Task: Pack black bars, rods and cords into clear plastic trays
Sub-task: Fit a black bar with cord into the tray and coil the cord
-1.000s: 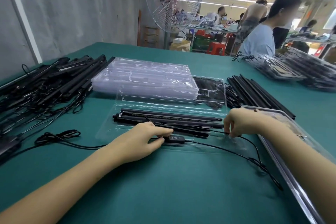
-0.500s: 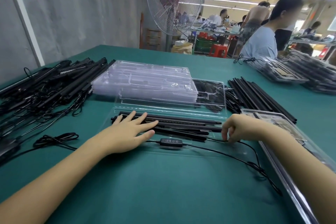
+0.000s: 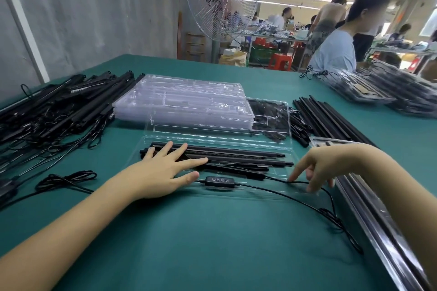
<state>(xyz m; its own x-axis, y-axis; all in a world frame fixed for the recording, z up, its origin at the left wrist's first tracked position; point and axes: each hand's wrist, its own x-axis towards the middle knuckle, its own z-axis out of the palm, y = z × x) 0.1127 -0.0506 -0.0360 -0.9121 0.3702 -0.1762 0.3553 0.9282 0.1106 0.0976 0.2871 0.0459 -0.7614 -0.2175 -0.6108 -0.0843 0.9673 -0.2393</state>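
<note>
A clear plastic tray [image 3: 282,192] lies on the green table in front of me, with several black bars [image 3: 236,156] laid lengthwise in it. My left hand [image 3: 163,170] rests flat on the left ends of the bars, fingers spread and straight. A black cord [image 3: 272,190] with a small button controller [image 3: 220,181] runs along the tray's near side. My right hand [image 3: 314,170] hovers at the tray's right end, its fingertips pressing down on the cord.
A stack of empty clear trays [image 3: 189,106] sits behind the open one. A tangled pile of black bars and cords [image 3: 54,111] fills the left side. Loose black rods [image 3: 328,118] lie at the right, packed trays [image 3: 387,94] beyond. A person [image 3: 340,47] stands across the table, beside a fan [image 3: 222,0].
My left hand let go of the controller, moved up and spread flat on the bars. My right hand opened its curled fingers and now touches the cord.
</note>
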